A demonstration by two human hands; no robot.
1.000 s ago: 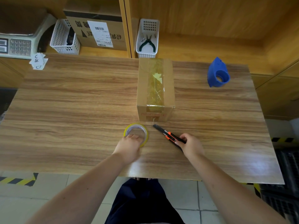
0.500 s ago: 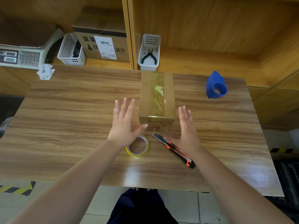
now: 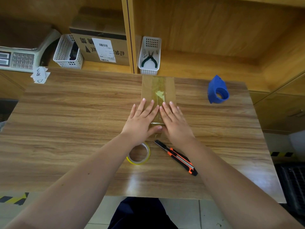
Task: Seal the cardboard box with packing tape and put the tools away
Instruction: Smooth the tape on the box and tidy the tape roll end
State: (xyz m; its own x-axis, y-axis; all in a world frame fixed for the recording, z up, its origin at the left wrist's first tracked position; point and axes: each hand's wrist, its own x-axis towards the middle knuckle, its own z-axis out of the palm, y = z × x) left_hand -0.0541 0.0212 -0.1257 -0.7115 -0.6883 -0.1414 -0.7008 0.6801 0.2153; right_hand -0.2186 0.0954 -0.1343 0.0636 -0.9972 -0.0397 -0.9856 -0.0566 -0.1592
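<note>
— So, in the head view, what is happening at centre frame?
— Both the left hand (image 3: 141,120) and right hand (image 3: 174,121) are lying flat, fingers spread, gripping nothing, pressing the tape on the cardboard box (image 3: 158,90).
— Risks?
— Uneven pressing could be leaving wrinkles. Below the hands, the tape roll (image 3: 139,154) and utility knife (image 3: 177,157) are lying near the forearms; a careless withdrawal might be knocking them.

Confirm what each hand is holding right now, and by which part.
Nothing is gripped. Left hand and right hand lie flat, fingers spread, on the near end of the cardboard box.
</note>
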